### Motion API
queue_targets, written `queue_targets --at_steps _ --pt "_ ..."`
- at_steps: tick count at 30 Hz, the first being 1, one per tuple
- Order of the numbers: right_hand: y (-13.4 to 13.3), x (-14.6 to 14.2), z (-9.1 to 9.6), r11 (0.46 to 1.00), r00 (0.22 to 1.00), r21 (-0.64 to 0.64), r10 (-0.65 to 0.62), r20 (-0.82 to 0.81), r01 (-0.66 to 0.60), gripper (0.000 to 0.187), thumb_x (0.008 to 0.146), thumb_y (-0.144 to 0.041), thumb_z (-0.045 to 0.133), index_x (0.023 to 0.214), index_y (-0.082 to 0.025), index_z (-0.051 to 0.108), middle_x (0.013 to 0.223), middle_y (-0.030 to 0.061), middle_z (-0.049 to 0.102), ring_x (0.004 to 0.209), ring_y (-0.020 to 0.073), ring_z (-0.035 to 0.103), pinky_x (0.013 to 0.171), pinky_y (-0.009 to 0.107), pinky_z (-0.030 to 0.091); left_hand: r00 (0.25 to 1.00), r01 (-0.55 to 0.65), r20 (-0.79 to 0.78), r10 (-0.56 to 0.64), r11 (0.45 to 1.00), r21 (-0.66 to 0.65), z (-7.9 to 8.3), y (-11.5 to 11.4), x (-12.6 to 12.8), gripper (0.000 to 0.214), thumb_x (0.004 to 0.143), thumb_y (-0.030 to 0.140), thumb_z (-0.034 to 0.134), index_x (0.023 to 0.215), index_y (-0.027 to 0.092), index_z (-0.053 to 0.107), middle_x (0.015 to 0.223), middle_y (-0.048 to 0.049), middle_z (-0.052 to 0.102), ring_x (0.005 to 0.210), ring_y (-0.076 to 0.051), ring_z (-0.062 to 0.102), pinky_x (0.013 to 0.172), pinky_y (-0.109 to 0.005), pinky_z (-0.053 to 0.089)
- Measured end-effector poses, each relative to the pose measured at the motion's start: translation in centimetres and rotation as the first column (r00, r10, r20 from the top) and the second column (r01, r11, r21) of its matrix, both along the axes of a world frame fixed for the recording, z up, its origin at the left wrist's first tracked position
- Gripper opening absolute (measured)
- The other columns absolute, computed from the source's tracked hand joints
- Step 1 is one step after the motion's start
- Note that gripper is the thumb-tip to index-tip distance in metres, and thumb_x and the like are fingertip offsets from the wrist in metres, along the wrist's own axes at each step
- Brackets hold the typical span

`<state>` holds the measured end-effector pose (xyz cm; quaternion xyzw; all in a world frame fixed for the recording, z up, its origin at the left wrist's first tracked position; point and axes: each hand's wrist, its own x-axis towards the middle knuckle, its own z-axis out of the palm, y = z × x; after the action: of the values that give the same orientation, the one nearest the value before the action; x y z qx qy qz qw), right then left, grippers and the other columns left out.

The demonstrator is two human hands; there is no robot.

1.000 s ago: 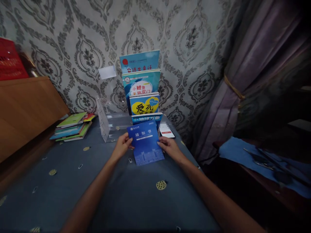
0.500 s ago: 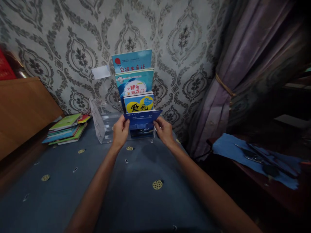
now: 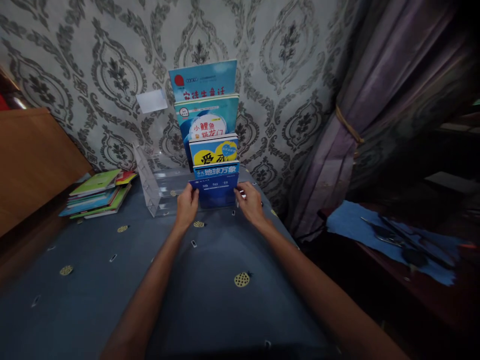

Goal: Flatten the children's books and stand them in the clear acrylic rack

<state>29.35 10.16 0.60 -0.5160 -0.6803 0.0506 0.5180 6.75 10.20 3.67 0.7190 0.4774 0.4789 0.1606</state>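
Note:
Between my two hands stands a small dark blue booklet [image 3: 216, 194], at the front of a clear stepped rack [image 3: 165, 182]. My left hand [image 3: 186, 206] pinches its left edge, and my right hand [image 3: 250, 202] grips the right edge between thumb and fingers. Behind it rise a blue book [image 3: 215, 170] with white characters, a blue and yellow book [image 3: 213, 150], a teal book [image 3: 208, 117] and, at the top, a light blue book [image 3: 203, 80]. The rack's right part is mostly hidden behind the books.
To the left lies a pile of thin books [image 3: 97, 195], near a wooden panel [image 3: 37, 165]. A white card [image 3: 151, 101] shows above the rack's left side. At right, a tied curtain [image 3: 337, 135] hangs beside a blue cloth [image 3: 386, 240] with dark tools on it.
The dark blue booklet has come down and stands more upright at the rack's front, uncovering the blue book behind it. Both hands still hold its sides.

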Motion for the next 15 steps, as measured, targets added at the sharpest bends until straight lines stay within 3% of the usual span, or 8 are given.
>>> queue_targets --at_steps 5,9,15 --pt "0.0 -0.2 -0.5 0.999 0.999 -0.004 -0.043 -0.033 0.043 0.024 0.092 -0.029 0.047 0.103 -0.019 0.065 0.097 0.0111 0.069 0.089 0.0257 0.065 0.076 0.037 0.053 0.962 -0.155 -0.213 0.171 0.984 0.089 0.0 -0.4 0.4 0.017 0.099 0.023 0.04 0.092 0.02 0.055 0.094 -0.0078 0.065 0.089 -0.022 0.062 0.084 -0.032 0.046" --pt "-0.1 -0.4 -0.4 0.997 0.993 -0.015 -0.073 -0.094 0.072 0.027 0.092 -0.032 0.047 0.111 -0.02 0.062 0.101 0.0113 0.07 0.09 0.0259 0.066 0.078 0.038 0.054 0.961 -0.201 -0.186 0.206 0.979 0.041 0.0 -0.3 0.9 0.011 0.099 0.024 0.043 0.105 0.022 0.051 0.099 -0.0075 0.068 0.094 -0.023 0.066 0.082 -0.031 0.046" --pt "0.6 -0.1 -0.2 0.992 0.979 0.012 -0.125 -0.161 0.128 0.043 0.092 -0.038 0.05 0.129 -0.017 0.054 0.101 0.0112 0.068 0.082 0.0252 0.064 0.078 0.04 0.054 0.949 -0.238 -0.204 0.24 0.971 0.034 0.0 0.1 1.2 0.019 0.1 0.026 0.044 0.118 0.02 0.049 0.096 -0.0074 0.069 0.093 -0.024 0.068 0.082 -0.033 0.048"
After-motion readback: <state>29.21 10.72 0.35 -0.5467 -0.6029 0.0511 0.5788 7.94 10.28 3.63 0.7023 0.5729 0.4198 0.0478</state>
